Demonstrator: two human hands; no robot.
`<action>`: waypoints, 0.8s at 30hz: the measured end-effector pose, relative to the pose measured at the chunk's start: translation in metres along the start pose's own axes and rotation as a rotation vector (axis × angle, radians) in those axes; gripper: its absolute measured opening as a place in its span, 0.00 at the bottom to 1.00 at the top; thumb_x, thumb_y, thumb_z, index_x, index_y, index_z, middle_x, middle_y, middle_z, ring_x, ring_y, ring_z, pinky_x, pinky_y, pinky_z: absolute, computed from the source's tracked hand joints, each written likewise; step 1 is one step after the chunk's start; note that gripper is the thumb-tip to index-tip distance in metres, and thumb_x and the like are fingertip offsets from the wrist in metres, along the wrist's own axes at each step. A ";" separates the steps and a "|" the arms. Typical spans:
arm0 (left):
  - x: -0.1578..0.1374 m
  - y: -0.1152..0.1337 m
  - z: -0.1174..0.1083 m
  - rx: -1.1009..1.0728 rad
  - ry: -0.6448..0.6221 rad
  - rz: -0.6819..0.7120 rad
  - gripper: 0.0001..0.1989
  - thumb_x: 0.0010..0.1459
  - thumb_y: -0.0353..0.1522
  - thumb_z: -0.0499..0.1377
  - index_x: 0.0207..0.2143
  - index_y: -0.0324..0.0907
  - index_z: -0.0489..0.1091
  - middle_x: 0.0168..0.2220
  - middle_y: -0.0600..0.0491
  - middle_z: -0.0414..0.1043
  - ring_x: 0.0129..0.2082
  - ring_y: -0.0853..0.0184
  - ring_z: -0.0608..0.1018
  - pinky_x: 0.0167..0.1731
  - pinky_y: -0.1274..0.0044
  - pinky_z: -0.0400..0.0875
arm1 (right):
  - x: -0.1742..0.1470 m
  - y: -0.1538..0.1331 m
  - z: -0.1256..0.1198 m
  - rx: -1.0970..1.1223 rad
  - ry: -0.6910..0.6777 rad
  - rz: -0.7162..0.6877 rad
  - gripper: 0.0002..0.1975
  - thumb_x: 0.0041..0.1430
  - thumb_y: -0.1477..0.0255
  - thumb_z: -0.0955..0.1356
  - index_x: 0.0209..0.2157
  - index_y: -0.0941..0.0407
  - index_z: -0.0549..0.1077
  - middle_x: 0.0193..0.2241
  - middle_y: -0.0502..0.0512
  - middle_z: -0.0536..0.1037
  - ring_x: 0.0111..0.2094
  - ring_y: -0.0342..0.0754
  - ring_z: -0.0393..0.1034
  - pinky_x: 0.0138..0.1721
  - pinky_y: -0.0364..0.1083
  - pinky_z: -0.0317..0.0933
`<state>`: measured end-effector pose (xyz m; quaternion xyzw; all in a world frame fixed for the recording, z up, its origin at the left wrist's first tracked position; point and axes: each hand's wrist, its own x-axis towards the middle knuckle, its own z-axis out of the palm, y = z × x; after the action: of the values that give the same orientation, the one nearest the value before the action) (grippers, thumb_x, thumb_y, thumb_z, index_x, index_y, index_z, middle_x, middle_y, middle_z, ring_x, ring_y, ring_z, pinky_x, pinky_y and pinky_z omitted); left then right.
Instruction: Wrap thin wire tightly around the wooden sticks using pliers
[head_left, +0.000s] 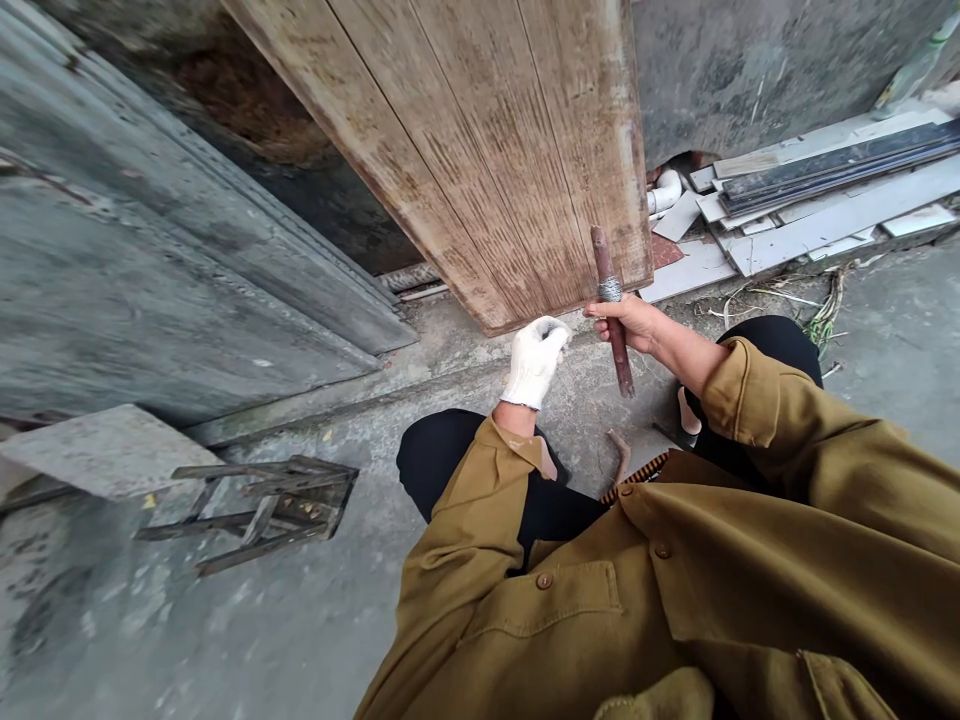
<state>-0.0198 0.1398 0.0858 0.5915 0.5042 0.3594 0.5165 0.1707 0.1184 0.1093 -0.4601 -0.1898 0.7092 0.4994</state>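
Note:
My bare right hand (636, 322) grips a brown wooden stick (618, 352) below its middle and holds it nearly upright. Grey wire (610, 289) is wound in a tight band around the stick, just above my thumb. To the left, my left hand (538, 352) wears a white knitted glove, its fingers curled closed. Whatever those fingers may hold is too small to make out. A small gap separates the glove from the stick. On the ground between my feet lies a short bent stick (619, 455).
A wooden plank panel (480, 150) leans against the wall ahead. Stacked boards and tile pieces (832, 195) lie at right beside a white pipe (664, 192). A small wooden stool or frame (262, 505) and a pale slab (112, 450) are at left, near grey panels (172, 270).

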 end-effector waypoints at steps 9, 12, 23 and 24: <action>-0.014 0.008 -0.001 0.286 -0.031 0.332 0.07 0.56 0.33 0.58 0.29 0.43 0.75 0.30 0.54 0.77 0.31 0.67 0.76 0.37 0.75 0.70 | 0.004 -0.015 -0.009 -0.077 0.148 -0.041 0.14 0.63 0.80 0.74 0.30 0.57 0.65 0.19 0.43 0.67 0.14 0.34 0.51 0.14 0.36 0.47; -0.020 0.010 0.002 0.356 -0.126 0.432 0.06 0.56 0.30 0.58 0.29 0.43 0.76 0.32 0.52 0.79 0.33 0.66 0.77 0.40 0.74 0.71 | 0.005 -0.018 -0.012 0.038 0.096 -0.072 0.09 0.64 0.75 0.74 0.34 0.58 0.70 0.22 0.43 0.69 0.15 0.33 0.51 0.15 0.36 0.49; -0.006 0.002 -0.001 0.479 -0.057 0.382 0.07 0.56 0.28 0.58 0.27 0.43 0.74 0.31 0.53 0.78 0.33 0.65 0.76 0.40 0.74 0.69 | 0.001 -0.025 -0.017 -0.184 -0.103 -0.186 0.14 0.55 0.80 0.75 0.42 0.58 0.74 0.23 0.47 0.76 0.21 0.40 0.70 0.15 0.37 0.51; -0.005 0.001 0.000 0.493 -0.066 0.403 0.07 0.56 0.28 0.58 0.27 0.43 0.74 0.30 0.53 0.77 0.33 0.65 0.76 0.40 0.74 0.68 | 0.000 -0.023 -0.015 -0.317 -0.128 -0.193 0.15 0.53 0.82 0.75 0.42 0.58 0.75 0.22 0.46 0.76 0.17 0.39 0.65 0.14 0.38 0.50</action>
<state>-0.0211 0.1349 0.0872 0.7983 0.4316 0.3020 0.2921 0.1960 0.1254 0.1183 -0.4666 -0.3738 0.6472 0.4730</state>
